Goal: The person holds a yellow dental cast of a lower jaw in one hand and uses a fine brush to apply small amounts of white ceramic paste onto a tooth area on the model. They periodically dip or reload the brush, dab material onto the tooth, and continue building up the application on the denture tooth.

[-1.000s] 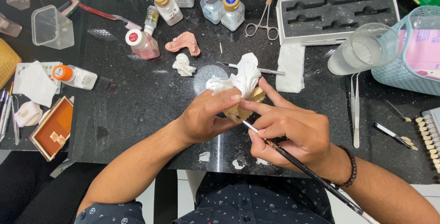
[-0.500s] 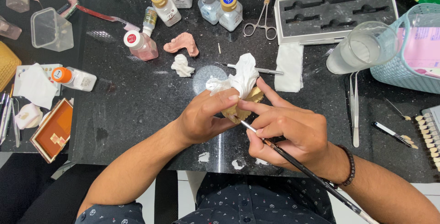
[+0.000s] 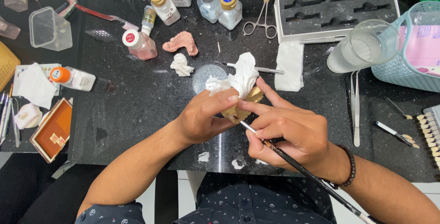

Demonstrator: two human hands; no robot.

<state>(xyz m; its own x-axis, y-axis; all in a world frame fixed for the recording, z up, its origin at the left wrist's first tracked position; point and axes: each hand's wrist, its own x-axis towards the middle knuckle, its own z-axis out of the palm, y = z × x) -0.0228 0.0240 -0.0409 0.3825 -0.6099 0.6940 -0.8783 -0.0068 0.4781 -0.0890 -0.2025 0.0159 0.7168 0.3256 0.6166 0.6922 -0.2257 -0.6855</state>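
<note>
My left hand (image 3: pixel 204 118) grips a tan dental model (image 3: pixel 247 102) together with a crumpled white tissue (image 3: pixel 238 77), held just above the black table (image 3: pixel 137 100). My right hand (image 3: pixel 286 132) holds a long thin black brush (image 3: pixel 311 176), its tip touching the underside of the model. The right index finger rests against the model. The brush handle runs down to the lower right over my forearm.
Small bottles (image 3: pixel 165 4) with coloured caps, a pink jaw cast (image 3: pixel 182 43), scissors (image 3: pixel 261 20), a white tool case (image 3: pixel 334 6), a clear glass jar (image 3: pixel 362 45), tweezers (image 3: pixel 355 109), a blue basket (image 3: pixel 412 45), a shade guide (image 3: pixel 428 127), and an orange tray (image 3: pixel 52 130) surround me.
Both hands stay in place over the model. The fingers and the brush tip shift only slightly.
</note>
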